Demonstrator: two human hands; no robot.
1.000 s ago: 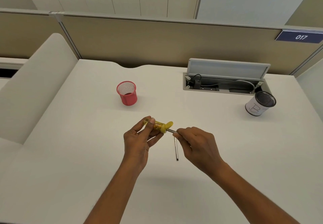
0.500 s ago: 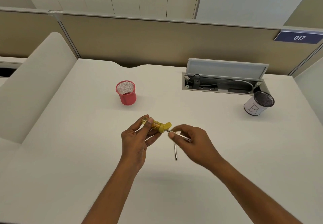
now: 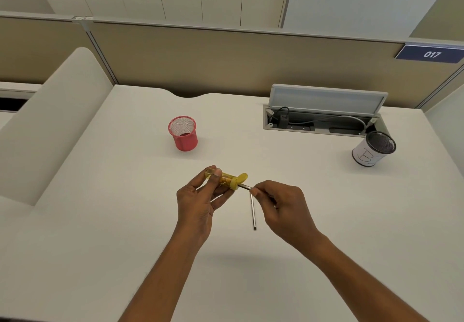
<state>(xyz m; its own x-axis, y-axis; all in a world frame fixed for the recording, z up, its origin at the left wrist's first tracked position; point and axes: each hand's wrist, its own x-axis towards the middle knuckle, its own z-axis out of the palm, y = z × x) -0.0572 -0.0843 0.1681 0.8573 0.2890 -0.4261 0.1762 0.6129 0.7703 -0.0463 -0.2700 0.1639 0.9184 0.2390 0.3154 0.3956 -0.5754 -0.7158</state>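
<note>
My left hand [image 3: 198, 199] holds a small yellow see-through tube [image 3: 224, 178] lying sideways above the white desk, its hinged yellow cap [image 3: 241, 178] flipped open to the right. My right hand [image 3: 283, 203] pinches a thin metal rod [image 3: 244, 186] whose left end sits in the tube's mouth. A second metal rod [image 3: 253, 212] lies on the desk [image 3: 100, 221] just below, between my two hands.
A red mesh cup [image 3: 183, 133] stands at the back centre-left. A white cup with a black mesh inside [image 3: 371, 149] stands at the right, by an open cable tray [image 3: 321, 118] with plugs and cords. Partition walls close off the back and left.
My right hand let its fingers spread along the rod half a second ago and now pinches it again near the tube's mouth. The left hand and tube have stayed in place.
</note>
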